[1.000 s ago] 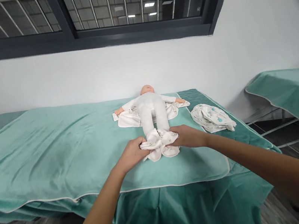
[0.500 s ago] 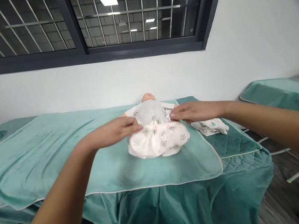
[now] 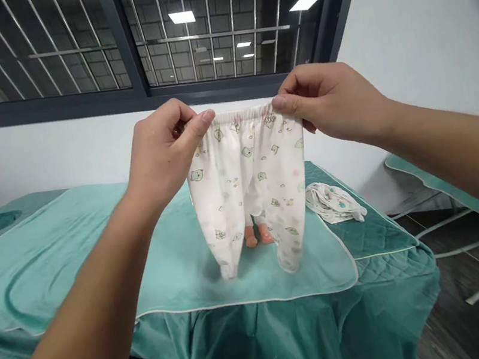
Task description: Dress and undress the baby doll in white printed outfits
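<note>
White baby pants [image 3: 247,154] with a small animal print hang upright in front of me, legs downward. My left hand [image 3: 171,148] pinches one end of their elastic waistband between thumb and fingers. At the other end, my right hand [image 3: 329,98] grips the waistband the same way. Behind the pants lies a baby doll; only its feet [image 3: 258,235] show between the pant legs, and the rest of it is hidden.
A light green sheet [image 3: 173,275] covers much of the bed, over a darker quilted cover [image 3: 380,236]. Folded printed baby clothes [image 3: 334,202] lie to the right. Another bed [image 3: 460,193] stands further right. A barred window [image 3: 207,33] is on the wall ahead.
Both hands have risen, lifting the pants from over the doll's lower body. The bunched pants now hang unfolded at full length and block the view of the doll's body.
</note>
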Tool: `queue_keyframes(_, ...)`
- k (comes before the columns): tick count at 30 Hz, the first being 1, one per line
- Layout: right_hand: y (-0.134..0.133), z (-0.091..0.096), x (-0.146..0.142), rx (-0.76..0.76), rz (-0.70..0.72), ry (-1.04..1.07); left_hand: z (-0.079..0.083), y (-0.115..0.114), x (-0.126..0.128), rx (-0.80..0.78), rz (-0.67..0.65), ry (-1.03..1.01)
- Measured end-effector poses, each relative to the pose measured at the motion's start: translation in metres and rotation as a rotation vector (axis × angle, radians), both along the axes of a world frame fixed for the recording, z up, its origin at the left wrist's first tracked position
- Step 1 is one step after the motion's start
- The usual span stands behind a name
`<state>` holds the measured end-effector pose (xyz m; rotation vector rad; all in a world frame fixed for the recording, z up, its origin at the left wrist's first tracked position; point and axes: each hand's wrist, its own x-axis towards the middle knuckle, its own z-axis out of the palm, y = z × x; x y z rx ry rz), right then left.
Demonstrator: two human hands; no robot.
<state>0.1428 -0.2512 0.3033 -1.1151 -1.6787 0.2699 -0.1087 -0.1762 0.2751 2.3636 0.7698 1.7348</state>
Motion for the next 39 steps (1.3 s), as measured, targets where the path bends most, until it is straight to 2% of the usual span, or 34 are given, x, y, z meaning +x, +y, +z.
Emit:
queue_keyframes(6,0.007,-0.009,-0.016,-0.006,0.067,0.031,-0.005,-0.005,0.018,-0.022,-0.018,-0.105)
queue_keyframes(9,0.017,-0.027,-0.035,-0.092,0.179,0.03,-0.014,-0.009,0.036,-0.125,-0.115,-0.122)
queue_keyframes(11,0.026,-0.042,-0.045,-0.125,0.213,0.046,-0.025,-0.007,0.044,-0.23,-0.194,-0.135)
queue_keyframes(13,0.035,-0.056,-0.051,-0.113,0.197,0.08,-0.045,-0.002,0.047,-0.332,-0.235,-0.185)
queue_keyframes(16,0.051,-0.071,-0.052,-0.08,0.171,0.196,-0.089,0.008,0.044,-0.474,-0.247,-0.234)
queue_keyframes(20,0.075,-0.083,-0.041,-0.024,0.152,0.436,-0.155,0.009,0.039,-0.779,-0.338,-0.013)
queue_keyframes(23,0.094,-0.1,-0.024,-0.04,0.101,0.582,-0.182,0.004,0.036,-0.91,-0.318,-0.061)
queue_keyframes(26,0.105,-0.135,-0.009,-0.175,0.049,0.688,-0.184,0.007,0.031,-0.78,-0.201,-0.176)
queue_keyframes(29,0.096,-0.177,-0.01,-0.466,-0.045,0.747,-0.175,0.018,0.027,-0.621,-0.139,-0.233)
queue_keyframes(31,0.083,-0.201,-0.019,-0.664,-0.026,0.63,-0.172,0.025,0.026,-0.626,-0.129,-0.275)
queue_keyframes(32,0.075,-0.21,-0.024,-0.785,0.046,0.49,-0.172,0.027,0.027,-0.648,-0.115,-0.295)
queue_keyframes(33,0.068,-0.216,-0.03,-0.897,0.128,0.346,-0.173,0.029,0.028,-0.666,-0.088,-0.309)
queue_keyframes(35,0.059,-0.222,-0.036,-1.005,0.293,0.112,-0.177,0.033,0.03,-0.667,0.001,-0.322)
queue_keyframes(37,0.057,-0.22,-0.036,-1.041,0.398,-0.022,-0.183,0.04,0.031,-0.656,0.112,-0.311)
queue_keyframes(39,0.063,-0.215,-0.029,-1.059,0.434,-0.089,-0.19,0.054,0.029,-0.673,0.206,-0.289)
